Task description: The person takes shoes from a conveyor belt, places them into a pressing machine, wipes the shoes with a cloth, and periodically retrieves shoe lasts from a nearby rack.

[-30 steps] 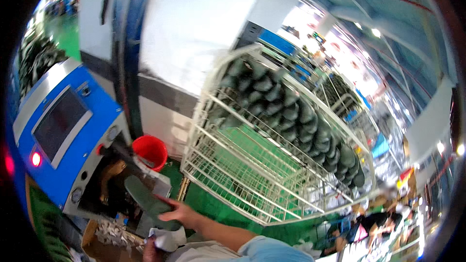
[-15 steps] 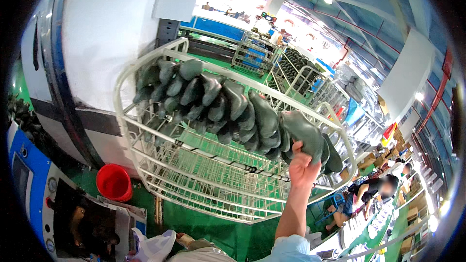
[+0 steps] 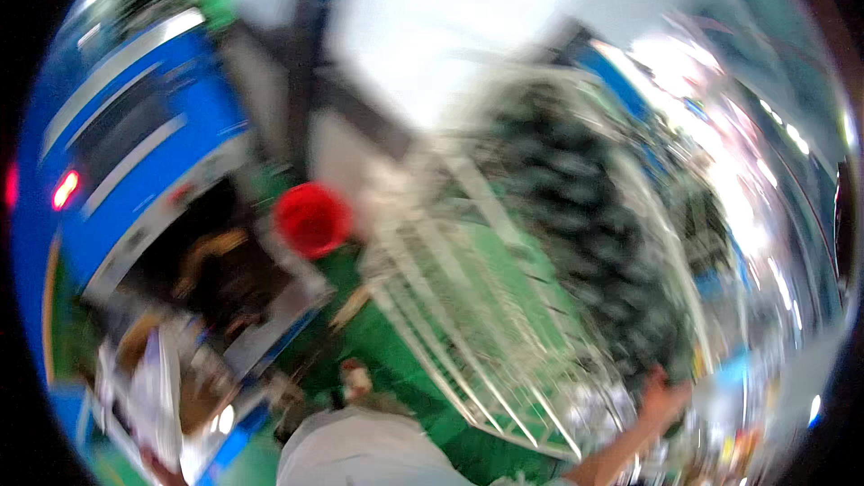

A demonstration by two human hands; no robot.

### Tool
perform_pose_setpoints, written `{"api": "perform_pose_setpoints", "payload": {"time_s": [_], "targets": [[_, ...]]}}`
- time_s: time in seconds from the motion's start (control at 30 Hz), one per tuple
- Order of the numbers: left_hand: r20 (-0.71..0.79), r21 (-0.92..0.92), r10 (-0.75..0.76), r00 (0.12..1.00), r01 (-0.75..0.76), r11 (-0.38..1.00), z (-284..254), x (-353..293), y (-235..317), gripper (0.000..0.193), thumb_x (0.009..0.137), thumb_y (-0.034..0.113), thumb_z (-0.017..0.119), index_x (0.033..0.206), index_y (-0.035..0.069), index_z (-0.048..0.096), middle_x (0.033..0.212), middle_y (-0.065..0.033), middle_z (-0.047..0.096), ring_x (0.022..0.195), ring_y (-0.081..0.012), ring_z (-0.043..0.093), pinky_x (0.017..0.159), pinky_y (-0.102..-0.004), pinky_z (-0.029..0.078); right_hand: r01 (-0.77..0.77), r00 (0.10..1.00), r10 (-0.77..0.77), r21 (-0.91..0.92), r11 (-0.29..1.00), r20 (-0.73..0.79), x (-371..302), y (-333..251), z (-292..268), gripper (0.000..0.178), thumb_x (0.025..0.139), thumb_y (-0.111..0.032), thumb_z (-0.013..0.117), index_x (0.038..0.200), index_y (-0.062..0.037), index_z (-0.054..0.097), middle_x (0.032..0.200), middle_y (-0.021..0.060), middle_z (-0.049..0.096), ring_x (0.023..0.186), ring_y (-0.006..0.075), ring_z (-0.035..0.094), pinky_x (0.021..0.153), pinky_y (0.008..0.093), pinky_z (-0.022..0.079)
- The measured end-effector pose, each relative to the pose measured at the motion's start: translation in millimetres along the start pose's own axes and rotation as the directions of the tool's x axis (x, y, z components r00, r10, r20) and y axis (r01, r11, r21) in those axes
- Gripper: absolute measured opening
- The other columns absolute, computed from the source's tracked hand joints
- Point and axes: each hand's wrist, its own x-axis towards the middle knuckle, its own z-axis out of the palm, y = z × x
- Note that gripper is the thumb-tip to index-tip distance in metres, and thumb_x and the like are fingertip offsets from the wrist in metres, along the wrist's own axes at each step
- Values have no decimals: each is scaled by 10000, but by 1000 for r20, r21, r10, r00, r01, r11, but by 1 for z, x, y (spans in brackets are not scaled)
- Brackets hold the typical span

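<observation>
The view is smeared by motion. My right hand [image 3: 664,400] is at the near right end of a row of dark shoe lasts [image 3: 585,216], against the last ones there. Its fingers are too blurred to show whether they grip one. The lasts hang or sit along the top of a white wire rack cart [image 3: 441,297]. At the lower left, a pale white-lavender shoe [image 3: 160,387] stands upright above my left hand [image 3: 160,468], which is mostly cut off by the lower edge and seems to hold it.
A blue machine [image 3: 202,94] with a dark open cavity [image 3: 225,261] stands at the left. A red bucket [image 3: 312,220] sits on the green floor [image 3: 405,373] between machine and rack. A white panel [image 3: 432,27] rises behind the rack.
My view has swung left, so rack and bucket sit farther right. The pale shoe has moved left, toward the blue machine. My right hand has stayed by the lasts, its grip now blurred.
</observation>
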Motion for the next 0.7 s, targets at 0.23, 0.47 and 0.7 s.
{"api": "perform_pose_setpoints", "payload": {"time_s": [0.23,0.47,0.7], "targets": [[-212,943,274,938,122,311,-139,22,45,420,725,242,710,1007,-62,645,987,-132,679,922,-216,626,867,-354,473,519,781,-623,-503,691,-49,-106,-141,79,374,930,-273,596,1159,21,569,1103,170,614,971,282,593,801,393,494],[-392,860,167,905,424,-283,-82,58,59,294,762,279,680,984,88,704,1144,-225,627,1044,-351,624,869,-446,505,400,853,-474,308,863,221,-171,-360,311,324,975,-274,535,1086,3,662,1057,124,669,761,284,662,652,362,541],[-74,966,438,896,-45,256,-176,295,96,1060,582,66,752,1455,-40,159,1367,-271,398,1295,-396,391,1094,-384,329,719,397,-916,601,348,56,-348,-514,438,547,1021,-334,268,1398,46,381,1420,221,414,1359,375,344,1136,544,204]]}}
